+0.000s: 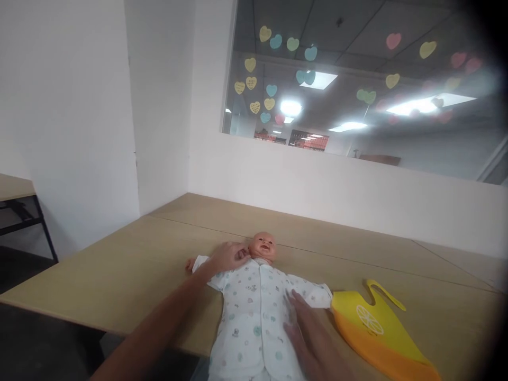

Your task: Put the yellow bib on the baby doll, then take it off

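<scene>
A baby doll point(262, 247) in a white patterned garment point(250, 312) lies on its back on the wooden table point(130, 264), head pointing away from me. My left hand point(228, 257) rests at the doll's neck and shoulder, fingers curled on the garment's collar. My right hand point(297, 317) lies flat on the doll's chest and side, fingers spread. A yellow and orange silicone bib point(377, 330) lies on the table just right of the doll's sleeve, touching neither hand.
The table runs into a white wall corner at the back. A window point(357, 79) with pastel heart stickers sits above the far wall. Another desk point(16, 190) stands at the far left, with dark floor beyond the table's near edge.
</scene>
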Available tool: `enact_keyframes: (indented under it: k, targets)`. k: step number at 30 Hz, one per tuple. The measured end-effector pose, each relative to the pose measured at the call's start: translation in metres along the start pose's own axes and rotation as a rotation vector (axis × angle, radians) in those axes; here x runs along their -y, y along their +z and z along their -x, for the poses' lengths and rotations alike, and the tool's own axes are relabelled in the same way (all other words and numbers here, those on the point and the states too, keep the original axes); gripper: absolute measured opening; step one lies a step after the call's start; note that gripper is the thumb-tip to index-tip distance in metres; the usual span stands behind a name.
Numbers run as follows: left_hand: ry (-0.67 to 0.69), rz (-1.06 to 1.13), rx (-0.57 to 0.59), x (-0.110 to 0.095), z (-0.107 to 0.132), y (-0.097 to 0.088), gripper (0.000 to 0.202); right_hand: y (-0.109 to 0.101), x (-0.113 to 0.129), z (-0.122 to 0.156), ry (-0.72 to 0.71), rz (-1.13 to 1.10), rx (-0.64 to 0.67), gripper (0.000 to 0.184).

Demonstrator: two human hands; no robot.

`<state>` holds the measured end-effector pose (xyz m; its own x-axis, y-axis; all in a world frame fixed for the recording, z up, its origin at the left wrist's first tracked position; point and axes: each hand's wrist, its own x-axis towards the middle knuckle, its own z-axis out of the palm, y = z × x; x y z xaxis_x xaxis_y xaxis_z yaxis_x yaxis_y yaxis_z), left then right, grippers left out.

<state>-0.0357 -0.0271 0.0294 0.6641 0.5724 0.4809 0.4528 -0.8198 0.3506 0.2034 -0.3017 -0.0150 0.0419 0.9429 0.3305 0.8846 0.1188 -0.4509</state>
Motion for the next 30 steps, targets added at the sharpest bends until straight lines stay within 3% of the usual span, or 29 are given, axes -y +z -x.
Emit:
enact_keyframes:
  k: [3,5,8,10,15,22,30]
  targets:
    - [0.069,0.105,0.030,0.000,0.001,0.005,0.028,0.024,0.015,0.002,-0.232,0.155,-0.176,0.058]
    - [0.107,0.142,0.054,0.000,0.001,0.007,0.030,0.036,0.026,0.003,-0.360,0.234,-0.298,0.068]
    - [0.167,0.177,0.080,0.001,0.001,0.008,0.032,0.046,0.043,0.002,-0.418,0.289,-0.397,0.086]
    - [0.195,0.198,0.078,0.003,0.000,0.008,0.029,0.048,0.050,0.000,-0.415,0.311,-0.433,0.083]
    - [0.235,0.154,0.043,0.004,-0.003,0.012,0.016,0.045,0.055,-0.004,-0.380,0.309,-0.477,0.050]
    - [0.198,0.088,0.010,-0.009,-0.003,0.012,0.019,0.037,0.070,-0.013,-0.276,0.107,-0.479,0.017]
    - [0.063,0.159,0.000,-0.012,-0.002,0.012,0.022,0.026,0.078,-0.027,-0.151,-0.122,-0.340,0.009]
